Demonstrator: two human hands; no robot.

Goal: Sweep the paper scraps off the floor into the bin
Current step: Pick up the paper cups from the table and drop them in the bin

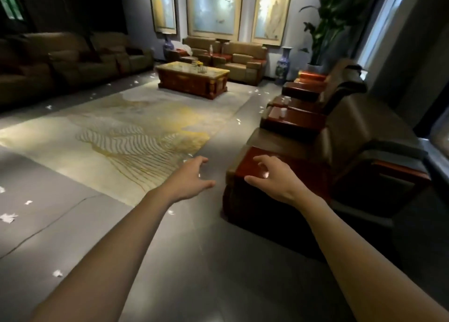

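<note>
scraps [7, 217]: white bits lie scattered on the grey floor [194, 261], several at my left, more along the rug [136, 137] edges, one beside my left forearm.
left hand [188, 181]: stretched forward above the rug's near corner, fingers loosely spread, holding nothing.
right hand [272, 178]: stretched forward too, fingers relaxed and empty, in front of the armchair [340, 164].
table [192, 76]: at the rug's far end.
</note>
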